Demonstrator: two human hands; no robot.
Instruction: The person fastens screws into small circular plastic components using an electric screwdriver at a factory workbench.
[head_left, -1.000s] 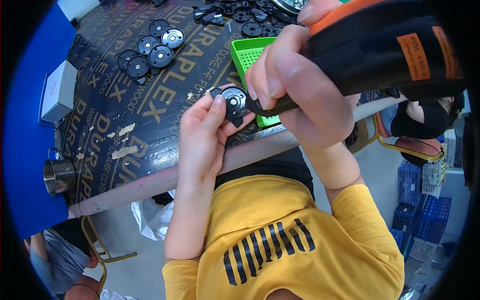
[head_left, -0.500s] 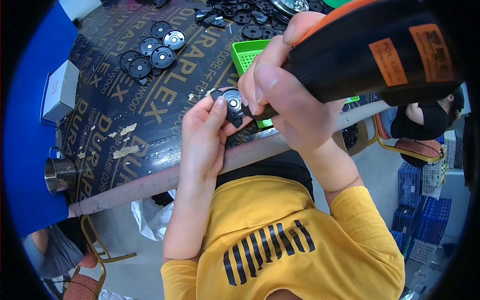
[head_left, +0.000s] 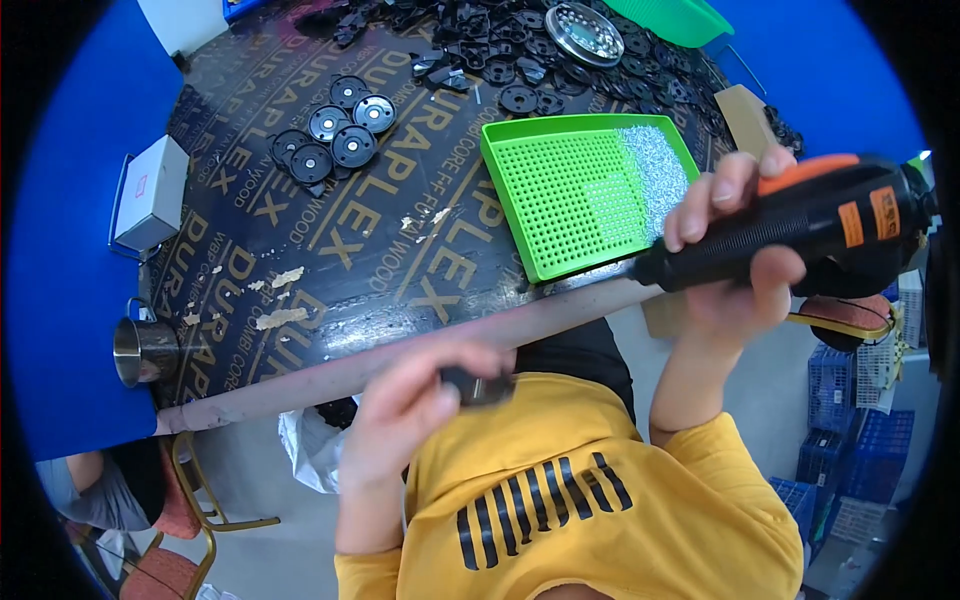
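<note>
In my right hand is a black and orange electric screwdriver, held nearly level, its tip pointing left over the near rim of a green perforated tray. Small silvery screws fill the tray's right end. My left hand, smeared by motion, pinches a small round black plastic part close to my yellow shirt, below the table edge. The part's details are blurred. Screwdriver and part are well apart.
Several black discs with metal centres lie grouped on the dark printed tabletop. A heap of black parts and a metal bowl stand at the back. At left are a white box and a steel cup.
My left hand has drawn the black part off the screwdriver tip and down toward my body. My right hand has moved right and away with the screwdriver, uncovering the green tray.
</note>
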